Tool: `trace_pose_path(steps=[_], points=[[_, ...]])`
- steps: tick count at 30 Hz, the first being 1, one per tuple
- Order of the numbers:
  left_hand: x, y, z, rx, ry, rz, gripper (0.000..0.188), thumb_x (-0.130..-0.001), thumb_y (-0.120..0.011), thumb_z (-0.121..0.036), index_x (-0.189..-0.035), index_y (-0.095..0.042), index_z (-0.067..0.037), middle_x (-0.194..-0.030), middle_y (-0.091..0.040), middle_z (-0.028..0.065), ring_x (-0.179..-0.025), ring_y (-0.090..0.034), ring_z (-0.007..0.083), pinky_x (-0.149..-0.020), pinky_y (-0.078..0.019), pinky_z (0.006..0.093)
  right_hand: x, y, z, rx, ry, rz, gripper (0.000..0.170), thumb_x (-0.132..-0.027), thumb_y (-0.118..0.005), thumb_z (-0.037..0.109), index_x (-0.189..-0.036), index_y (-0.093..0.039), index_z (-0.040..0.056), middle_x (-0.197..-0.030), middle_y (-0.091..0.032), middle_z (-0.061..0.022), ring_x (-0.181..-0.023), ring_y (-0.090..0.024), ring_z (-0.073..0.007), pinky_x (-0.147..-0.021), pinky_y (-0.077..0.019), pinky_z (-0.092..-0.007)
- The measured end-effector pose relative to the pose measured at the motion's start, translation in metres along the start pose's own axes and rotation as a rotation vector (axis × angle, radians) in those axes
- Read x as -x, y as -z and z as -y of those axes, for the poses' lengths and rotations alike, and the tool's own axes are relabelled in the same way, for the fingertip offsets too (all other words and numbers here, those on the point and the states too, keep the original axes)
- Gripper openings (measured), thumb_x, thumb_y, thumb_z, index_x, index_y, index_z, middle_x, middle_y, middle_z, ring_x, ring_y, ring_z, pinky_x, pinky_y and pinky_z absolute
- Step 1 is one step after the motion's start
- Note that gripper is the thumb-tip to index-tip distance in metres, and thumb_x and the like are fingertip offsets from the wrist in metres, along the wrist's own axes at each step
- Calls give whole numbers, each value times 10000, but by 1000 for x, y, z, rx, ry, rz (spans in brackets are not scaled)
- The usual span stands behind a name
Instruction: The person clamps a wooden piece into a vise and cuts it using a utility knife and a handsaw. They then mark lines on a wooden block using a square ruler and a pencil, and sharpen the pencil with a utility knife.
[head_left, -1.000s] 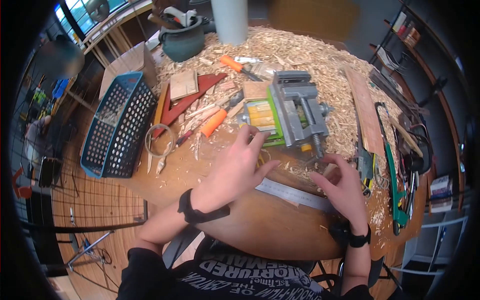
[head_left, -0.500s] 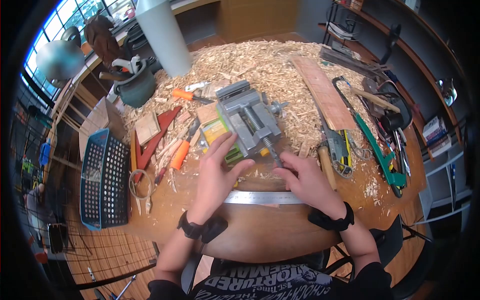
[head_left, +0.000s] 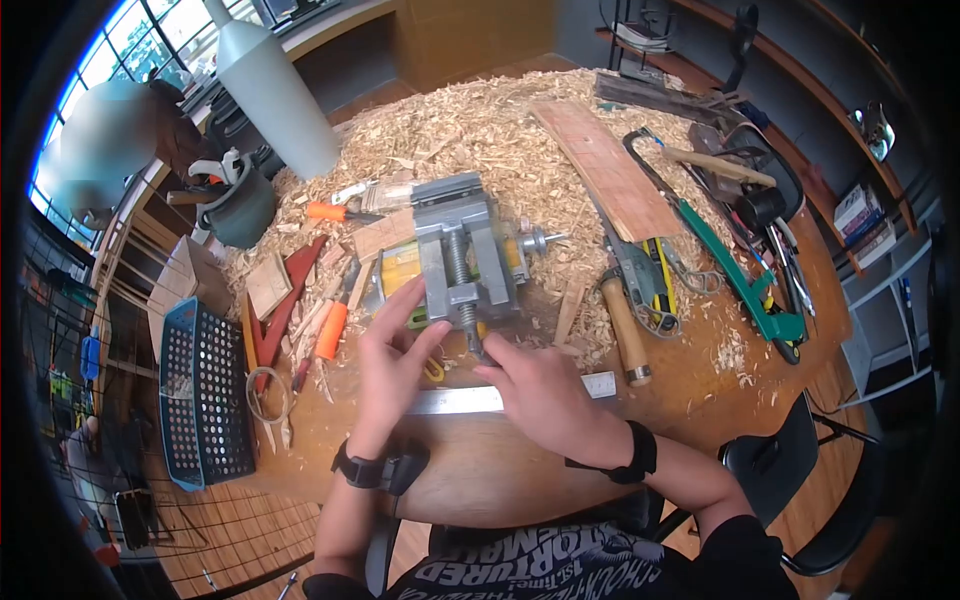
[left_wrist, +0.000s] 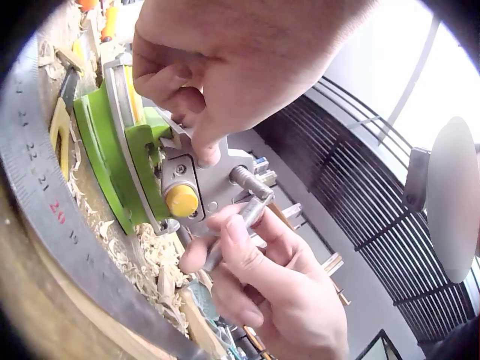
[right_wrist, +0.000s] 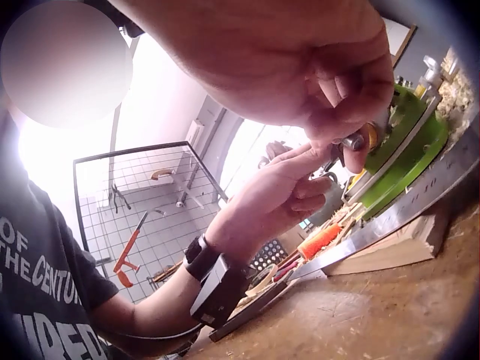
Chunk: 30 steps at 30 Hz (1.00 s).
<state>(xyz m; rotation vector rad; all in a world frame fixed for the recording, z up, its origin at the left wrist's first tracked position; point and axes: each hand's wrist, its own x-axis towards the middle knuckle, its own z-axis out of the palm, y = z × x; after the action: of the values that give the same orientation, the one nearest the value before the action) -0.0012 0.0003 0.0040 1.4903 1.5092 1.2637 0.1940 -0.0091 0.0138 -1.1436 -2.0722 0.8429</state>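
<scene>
A person's right hand (head_left: 550,400) grasps the crank handle (left_wrist: 249,213) at the near end of a vise (head_left: 485,225), its thumb and fingers pinched round the metal, while the left hand (head_left: 390,370) holds the vise's near left corner, thumb on the front and fingers along the side. The vise sits on the wooden table (head_left: 480,480) in front of the person, at the near edge of a broad spread of wood shavings (head_left: 450,130). It is dull grey metal with heavy block-like jaws, a coarsely threaded screw (head_left: 459,262) running toward the person, a round yellow knob (left_wrist: 182,201) low on its front and bright green parts (left_wrist: 112,142) beside it. Just nearer the person lies a steel ruler (head_left: 455,401), partly hidden under the right forearm and hand in the head view. To the right are a turned wooden handle (head_left: 627,335), a reddish plank (head_left: 610,170) and a tool with a green grip (head_left: 780,326). To the left lie an orange handle (head_left: 331,332), a red triangular piece (head_left: 295,285) and a ring-shaped roll (head_left: 287,405), with a blue perforated basket (head_left: 180,420) at the table's side. Farther back stand a dark pot (head_left: 240,212) and a pale bottle-shaped vessel (head_left: 280,100).
</scene>
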Motion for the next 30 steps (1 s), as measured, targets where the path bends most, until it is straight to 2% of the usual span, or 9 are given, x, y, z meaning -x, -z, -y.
trace_pose_path(steps=[6, 7, 10, 13, 15, 18, 19, 25, 30], points=[[5, -4, -10, -110, -62, -135, 447, -789, -781, 12, -1215, -658, -42, -1207, -640, 51, -581, -435, -13, -497, -352, 160, 8, 7, -2, 22, -13, 91, 170, -916, -655, 191, -935, -616, 27, -748, -642, -191, -717, -643, -399, -614, -485, -484], [7, -4, -11, -119, -100, -171, 393, -801, -775, 9, -1171, -653, -38, -1083, -637, 6, -577, -423, -19, -488, -324, 155, 11, 10, -4, 20, -15, 87, 170, -916, -655, 191, -935, -616, 27, -748, -642, -191, -717, -643, -399, -614, -485, -484], [13, 1, -19, -36, -32, -242, 356, -844, -743, -1, -1183, -642, -39, -1042, -610, -22, -572, -412, -23, -482, -295, 150, 27, 38, -10, -18, 73, -19, 174, -903, -670, 202, -901, -671, 28, -757, -649, -174, -691, -651, -347, -615, -503, -429], [12, 4, -15, 39, -46, -323, 225, -908, -694, -41, -1121, -625, -35, -929, -568, -45, -573, -389, -24, -502, -288, 144, 41, 76, -17, 54, -97, -22, 206, -934, -634, 231, -901, -650, 28, -793, -645, -159, -717, -645, -360, -639, -507, -427], [10, 3, -18, 86, -40, -384, 124, -944, -666, -79, -1042, -600, -40, -804, -529, -66, -590, -388, -24, -518, -290, 147, 51, 91, -26, 94, -304, -176, 207, -903, -676, 219, -875, -631, 19, -785, -633, -148, -715, -640, -348, -643, -501, -424], [5, 1, -9, 206, 23, -403, 95, -963, -651, -107, -1016, -599, -49, -734, -494, -87, -595, -384, -26, -507, -263, 156, 65, 102, -43, 305, -369, -255, 243, -872, -717, 230, -860, -608, 13, -791, -630, -140, -709, -636, -333, -636, -497, -419], [0, -4, -8, 204, -3, -417, 127, -984, -630, -200, -942, -563, -100, -643, -432, -101, -482, -278, -13, -434, -171, 203, 69, 102, -48, 371, -392, -229, 281, -860, -733, 258, -868, -594, 14, -798, -635, -142, -722, -642, -326, -639, -500, -424], [-11, -8, -6, 436, 57, -433, 146, -978, -638, -207, -929, -536, -114, -639, -414, -99, -469, -276, -8, -428, -167, 205, 67, 93, -49, 339, -549, -113, 355, -829, -749, 303, -941, -602, 0, -835, -655, -167, -776, -660, -358, -664, -517, -438], [-10, 6, 7, 464, 114, -495, 150, -979, -632, -204, -901, -532, -125, -601, -372, -99, -445, -251, 1, -414, -150, 214, 63, 80, -54, 432, -454, -127, 357, -811, -741, 280, -949, -611, -22, -853, -663, -200, -780, -659, -388, -685, -519, -468]])
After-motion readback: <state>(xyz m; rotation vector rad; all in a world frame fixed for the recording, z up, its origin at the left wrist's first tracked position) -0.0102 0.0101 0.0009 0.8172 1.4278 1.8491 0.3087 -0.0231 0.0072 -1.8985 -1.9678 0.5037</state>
